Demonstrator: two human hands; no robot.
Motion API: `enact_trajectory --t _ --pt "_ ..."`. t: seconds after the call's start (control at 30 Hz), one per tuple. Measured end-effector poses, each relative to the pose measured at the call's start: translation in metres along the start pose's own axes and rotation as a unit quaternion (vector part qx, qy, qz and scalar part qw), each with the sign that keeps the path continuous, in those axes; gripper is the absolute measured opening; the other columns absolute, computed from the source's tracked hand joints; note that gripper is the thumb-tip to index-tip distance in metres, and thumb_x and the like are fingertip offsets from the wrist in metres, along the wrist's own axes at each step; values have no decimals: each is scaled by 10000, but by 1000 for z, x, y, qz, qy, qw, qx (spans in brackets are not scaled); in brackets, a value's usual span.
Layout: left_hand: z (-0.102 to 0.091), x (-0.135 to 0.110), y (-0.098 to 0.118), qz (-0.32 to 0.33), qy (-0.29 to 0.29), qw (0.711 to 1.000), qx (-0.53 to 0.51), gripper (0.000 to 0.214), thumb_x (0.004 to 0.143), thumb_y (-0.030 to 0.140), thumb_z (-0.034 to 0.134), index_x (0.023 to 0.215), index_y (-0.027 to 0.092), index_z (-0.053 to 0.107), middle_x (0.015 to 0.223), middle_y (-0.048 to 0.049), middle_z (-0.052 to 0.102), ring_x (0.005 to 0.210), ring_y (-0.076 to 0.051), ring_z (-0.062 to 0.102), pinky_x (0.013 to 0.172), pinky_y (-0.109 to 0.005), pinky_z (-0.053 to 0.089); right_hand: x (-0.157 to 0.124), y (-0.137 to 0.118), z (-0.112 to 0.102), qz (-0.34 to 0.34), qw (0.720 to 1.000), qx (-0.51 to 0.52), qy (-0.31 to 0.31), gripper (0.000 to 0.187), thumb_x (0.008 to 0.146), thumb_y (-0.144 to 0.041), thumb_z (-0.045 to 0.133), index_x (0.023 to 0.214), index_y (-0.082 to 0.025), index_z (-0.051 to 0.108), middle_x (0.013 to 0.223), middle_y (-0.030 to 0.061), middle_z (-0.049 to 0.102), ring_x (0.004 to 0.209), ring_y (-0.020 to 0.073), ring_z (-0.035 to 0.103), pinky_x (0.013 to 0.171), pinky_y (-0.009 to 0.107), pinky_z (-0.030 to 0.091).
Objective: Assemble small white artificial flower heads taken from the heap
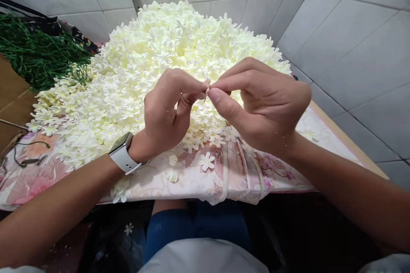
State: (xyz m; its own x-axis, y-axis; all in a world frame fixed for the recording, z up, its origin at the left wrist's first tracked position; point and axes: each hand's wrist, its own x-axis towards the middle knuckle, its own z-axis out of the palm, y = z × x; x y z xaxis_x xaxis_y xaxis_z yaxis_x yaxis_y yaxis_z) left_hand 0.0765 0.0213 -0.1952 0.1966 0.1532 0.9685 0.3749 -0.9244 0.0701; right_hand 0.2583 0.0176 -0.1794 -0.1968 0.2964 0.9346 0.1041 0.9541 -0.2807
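My left hand (169, 108) and my right hand (270, 108) meet fingertip to fingertip in front of a large heap of white artificial flowers (179, 38). Both are closed in a pinch on one small pale piece (207, 91), mostly covered by the fingers, so its kind cannot be made out. A smartwatch (123, 151) with a white band is on my left wrist. Below the hands, a single white flower (206, 161) lies face up on the floral tablecloth (192, 187), beside two loose pale petal pieces (172, 169).
A tangle of green plastic stems (35, 51) lies at the left, behind a cardboard box (13, 106). Pale bands (226, 170) cross the cloth at the front edge. White tiled walls (361, 51) close off the back and right. One flower (128, 229) is below the table.
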Motion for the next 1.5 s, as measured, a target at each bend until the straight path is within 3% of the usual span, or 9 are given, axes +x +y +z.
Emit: enact_trajectory --t 0.13,0.3,0.43,0.6,0.8,0.9,1.2,1.33,1.5 --pt "-2 2 5 25 -17 999 41 176 945 99 643 1001 253 580 790 8 668 679 -120 625 516 -254 468 -1 -6 3 14 1000 3 14 123 877 -96 713 842 -212 738 738 11 706 674 140 644 587 312 535" --pt "-1 2 9 40 5 998 38 59 1008 214 580 950 227 577 731 5 610 622 -120 545 504 -280 409 -1 -9 4 2 1000 -22 21 151 844 -71 686 811 -218 690 721 -17 675 663 117 619 572 295 519" --pt "0 3 8 20 -12 1000 18 124 951 114 650 939 219 587 756 10 632 656 -114 599 547 -255 457 -1 -8 3 8 1000 -14 25 161 855 -84 687 796 -233 687 695 -8 674 642 138 612 578 326 527" --pt "3 2 8 16 18 1000 -1 191 908 0 621 931 189 604 762 -9 641 658 -116 595 548 -251 466 0 -8 2 8 1000 -11 12 118 864 -116 705 812 -223 704 708 -1 687 650 140 625 564 318 520" --pt "0 3 10 25 -11 999 27 146 946 70 617 914 207 582 731 3 619 639 -118 573 488 -255 413 0 -9 1 4 1000 -25 -2 131 872 -126 699 792 -225 668 695 -16 655 632 116 598 556 285 480" --pt "1 3 11 51 3 997 53 132 977 132 581 872 210 560 702 8 590 597 -121 528 489 -280 396 -1 -9 2 6 999 -33 -1 144 845 -116 701 774 -228 646 676 -19 625 619 117 575 543 291 456" --pt "6 2 10 45 27 998 20 188 918 16 598 845 183 551 660 17 563 611 -100 563 503 -247 411 -1 -9 3 19 999 -26 9 145 833 -106 685 771 -235 659 678 -17 644 632 127 581 559 303 480" --pt "6 2 8 42 12 998 54 212 941 30 599 854 213 537 681 32 564 611 -107 547 529 -264 430 -1 -8 4 13 1000 -9 18 111 839 -127 697 778 -219 685 678 1 663 635 137 592 561 308 487" --pt "7 2 10 40 33 997 60 211 977 78 583 848 233 519 665 36 531 593 -116 512 544 -287 420 -1 -11 5 11 999 -24 21 115 836 -133 724 765 -217 690 675 -2 658 617 137 589 539 316 486"
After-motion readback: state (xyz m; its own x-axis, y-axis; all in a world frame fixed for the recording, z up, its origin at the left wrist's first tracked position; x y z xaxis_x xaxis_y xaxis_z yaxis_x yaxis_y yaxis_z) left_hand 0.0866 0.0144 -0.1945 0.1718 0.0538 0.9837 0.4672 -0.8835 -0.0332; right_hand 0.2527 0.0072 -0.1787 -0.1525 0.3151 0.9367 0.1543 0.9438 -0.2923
